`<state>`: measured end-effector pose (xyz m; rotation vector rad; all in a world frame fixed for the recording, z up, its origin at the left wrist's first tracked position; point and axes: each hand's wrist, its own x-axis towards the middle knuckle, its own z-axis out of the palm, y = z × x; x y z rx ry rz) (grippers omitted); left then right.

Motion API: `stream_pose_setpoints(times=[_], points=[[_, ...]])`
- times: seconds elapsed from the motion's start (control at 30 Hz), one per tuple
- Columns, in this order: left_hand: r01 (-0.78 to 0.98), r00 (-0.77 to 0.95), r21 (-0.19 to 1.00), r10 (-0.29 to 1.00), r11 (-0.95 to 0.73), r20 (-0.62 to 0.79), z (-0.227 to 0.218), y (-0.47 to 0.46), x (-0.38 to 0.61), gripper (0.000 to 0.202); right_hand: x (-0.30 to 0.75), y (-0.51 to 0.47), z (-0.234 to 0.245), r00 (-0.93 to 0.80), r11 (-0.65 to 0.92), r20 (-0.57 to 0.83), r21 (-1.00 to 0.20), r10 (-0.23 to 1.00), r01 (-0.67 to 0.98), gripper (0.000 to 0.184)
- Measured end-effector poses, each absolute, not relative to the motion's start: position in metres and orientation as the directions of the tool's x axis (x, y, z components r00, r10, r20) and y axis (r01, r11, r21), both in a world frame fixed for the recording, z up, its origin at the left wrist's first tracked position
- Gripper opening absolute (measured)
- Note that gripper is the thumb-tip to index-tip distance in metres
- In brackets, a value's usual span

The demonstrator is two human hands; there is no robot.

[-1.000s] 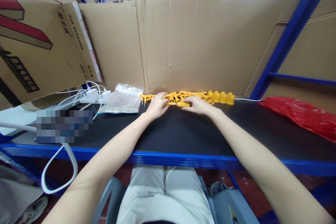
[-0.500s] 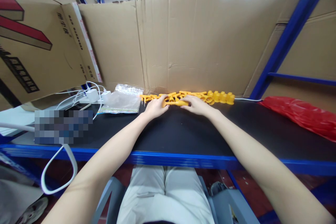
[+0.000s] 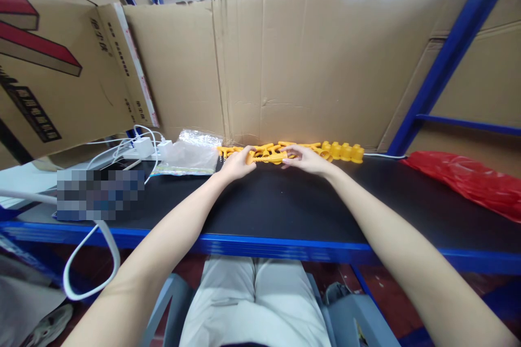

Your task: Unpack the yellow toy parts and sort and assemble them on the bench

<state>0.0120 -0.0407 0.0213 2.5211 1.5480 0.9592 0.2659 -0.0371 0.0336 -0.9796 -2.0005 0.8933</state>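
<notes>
My left hand (image 3: pixel 238 165) is closed on the left end of a long yellow plastic piece (image 3: pixel 268 158), low over the back of the black tabletop. At that piece's right end, the fingers and thumb of my right hand (image 3: pixel 306 160) are bent around the tip. Just behind both hands lies a row of yellow branching plastic parts (image 3: pixel 266 148), partly covered by my fingers. Several yellow cup-shaped parts (image 3: pixel 342 152) stand together to the right of my right hand. Small coiled springs are barely visible left of my left hand.
A clear plastic bag (image 3: pixel 191 154) lies left of the parts, near white chargers and cables (image 3: pixel 142 147). At the right is a red plastic bag (image 3: pixel 464 181). Cardboard (image 3: pixel 317 65) walls the back; a blue metal edge (image 3: pixel 280 246) runs along the front.
My left hand has shifted slightly left. My right hand's fingers have opened out a little at the piece's right end, so more of the piece shows between the hands.
</notes>
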Motion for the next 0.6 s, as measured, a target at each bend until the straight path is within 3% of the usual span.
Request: stream_pose_setpoints(times=[0.1, 0.27, 0.37, 0.5, 0.6], points=[[0.781, 0.33, 0.33, 0.8, -0.53, 0.502, 0.0214, -0.0417, 0.0125, 0.046, 0.2627, -0.0377, 0.0328, -0.435, 0.368, 0.215, -0.878, 0.874, 0.305, 0.031], [0.781, 0.334, 0.326, 0.797, -0.533, 0.503, 0.0212, -0.0421, 0.0123, 0.045, 0.2554, -0.0397, 0.0302, -0.392, 0.233, 0.116, -0.936, 0.912, 0.265, 0.036], [0.777, 0.326, 0.346, 0.806, -0.526, 0.494, 0.0204, -0.041, 0.0114, 0.045, 0.2574, -0.0421, 0.0315, -0.425, 0.213, 0.091, -0.945, 0.901, 0.249, 0.033], [0.763, 0.324, 0.372, 0.812, -0.528, 0.486, 0.0196, -0.0395, 0.0103, 0.045, 0.2638, -0.0437, 0.0338, -0.505, 0.231, 0.11, -0.956, 0.856, 0.183, 0.043], [0.743, 0.344, 0.381, 0.803, -0.55, 0.488, 0.0196, -0.039, 0.0096, 0.045, 0.2646, -0.0436, 0.0341, -0.522, 0.22, 0.094, -0.958, 0.847, 0.183, 0.034]])
